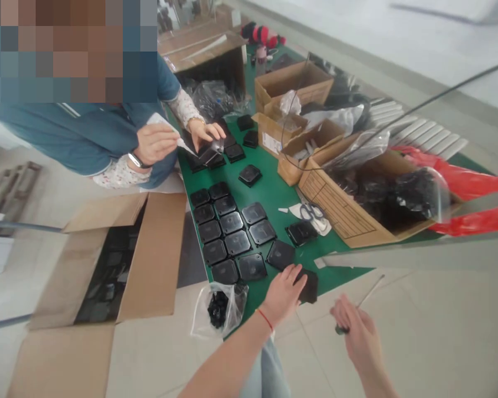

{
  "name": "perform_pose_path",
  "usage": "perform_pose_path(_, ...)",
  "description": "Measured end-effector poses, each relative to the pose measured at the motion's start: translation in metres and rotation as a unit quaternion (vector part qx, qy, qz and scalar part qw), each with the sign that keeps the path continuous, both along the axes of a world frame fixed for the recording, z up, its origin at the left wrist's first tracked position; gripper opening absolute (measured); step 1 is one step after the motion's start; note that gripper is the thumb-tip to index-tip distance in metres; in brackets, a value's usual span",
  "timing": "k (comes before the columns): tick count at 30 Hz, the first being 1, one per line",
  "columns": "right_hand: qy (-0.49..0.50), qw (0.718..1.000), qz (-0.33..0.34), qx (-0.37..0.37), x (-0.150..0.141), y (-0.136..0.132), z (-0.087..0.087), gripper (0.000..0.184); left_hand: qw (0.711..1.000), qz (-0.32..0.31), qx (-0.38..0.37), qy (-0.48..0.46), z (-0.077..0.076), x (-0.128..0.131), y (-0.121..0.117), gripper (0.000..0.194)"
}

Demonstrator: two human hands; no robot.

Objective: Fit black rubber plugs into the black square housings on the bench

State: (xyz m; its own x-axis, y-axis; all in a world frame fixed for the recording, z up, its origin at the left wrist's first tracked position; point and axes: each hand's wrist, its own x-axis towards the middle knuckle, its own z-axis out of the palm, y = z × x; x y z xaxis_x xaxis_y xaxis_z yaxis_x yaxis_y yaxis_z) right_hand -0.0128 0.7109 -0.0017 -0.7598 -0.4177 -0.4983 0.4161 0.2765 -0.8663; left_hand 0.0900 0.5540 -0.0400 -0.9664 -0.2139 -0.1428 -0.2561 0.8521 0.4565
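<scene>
The left hand [283, 296] rests, fingers spread, on a black box [307, 286] at the green table's [269, 182] six o'clock edge; the right hand [354, 326], at five o'clock, is closed round a screwdriver [371, 291].

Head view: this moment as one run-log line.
left hand: on black case | right hand: holding thin-shafted tool | other black cases: on green table
</scene>
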Motion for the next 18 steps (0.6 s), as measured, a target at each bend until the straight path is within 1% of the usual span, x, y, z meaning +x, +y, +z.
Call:
perform_pose_path(1,0.003,1.000,-0.006,-0.027,0.000,-0.002,-0.004,0.057,1.000,0.005,0.001,0.006,-0.003,0.000,0.001,0.073)
perform_pose_path(3,0.002,0.994,-0.046,-0.098,-0.002,-0.009,-0.007,0.058,1.000,0.011,0.005,0.015,-0.009,0.001,0.003,0.069)
perform_pose_path(6,0.008,0.972,-0.114,-0.205,-0.003,-0.020,-0.005,0.061,1.000,0.016,0.004,0.023,-0.012,-0.001,0.005,0.067)
perform_pose_path(8,0.043,0.961,-0.111,-0.249,-0.002,-0.028,-0.004,0.062,0.999,0.019,0.003,0.030,-0.013,-0.003,0.005,0.069)
perform_pose_path(11,0.095,0.952,-0.077,-0.280,0.003,-0.041,-0.011,0.060,0.999,0.017,0.000,0.037,-0.011,-0.006,0.004,0.070)
perform_pose_path(14,0.113,0.952,-0.051,-0.278,0.009,-0.050,-0.028,0.057,0.999,0.009,-0.001,0.031,-0.009,-0.007,0.004,0.067)
perform_pose_path(16,0.115,0.953,-0.052,-0.274,0.012,-0.052,-0.037,0.056,1.000,0.003,-0.004,0.021,-0.007,-0.007,0.004,0.065)
perform_pose_path(18,0.107,0.950,-0.067,-0.287,0.014,-0.051,-0.041,0.055,1.000,0.002,-0.008,0.015,-0.007,-0.008,0.003,0.064)
